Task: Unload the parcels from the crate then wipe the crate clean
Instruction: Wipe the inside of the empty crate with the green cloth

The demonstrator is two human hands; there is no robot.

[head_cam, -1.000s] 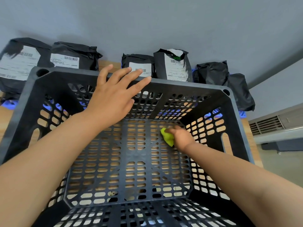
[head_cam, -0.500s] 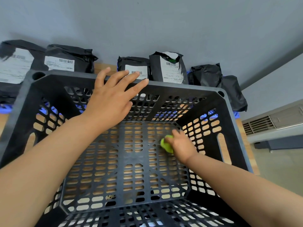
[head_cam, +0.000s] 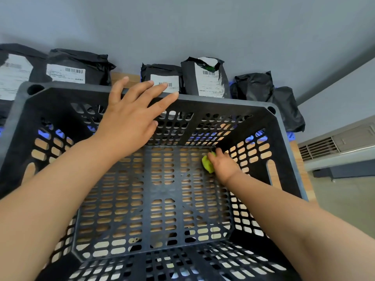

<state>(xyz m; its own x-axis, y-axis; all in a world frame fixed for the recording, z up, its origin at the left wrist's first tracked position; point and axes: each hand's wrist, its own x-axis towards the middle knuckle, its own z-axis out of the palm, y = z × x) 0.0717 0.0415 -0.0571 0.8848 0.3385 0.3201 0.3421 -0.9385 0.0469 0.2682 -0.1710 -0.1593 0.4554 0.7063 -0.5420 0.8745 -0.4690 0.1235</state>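
Black plastic crate (head_cam: 223,101): no parcels inside, lattice floor bare. Right hand (head_cam: 225,166) deep inside, fingers curled round green cloth (head_cam: 207,164), cloth pressed to floor beside far-right corner. Bulk of floor lies left of cloth and nearer to person; judged next stroke runs that way, right hand nearer. Left hand (head_cam: 129,122) flat, fingers straight, laid over far rim, apparently steadying. Parcels (head_cam: 205,78) lined against wall beyond crate.
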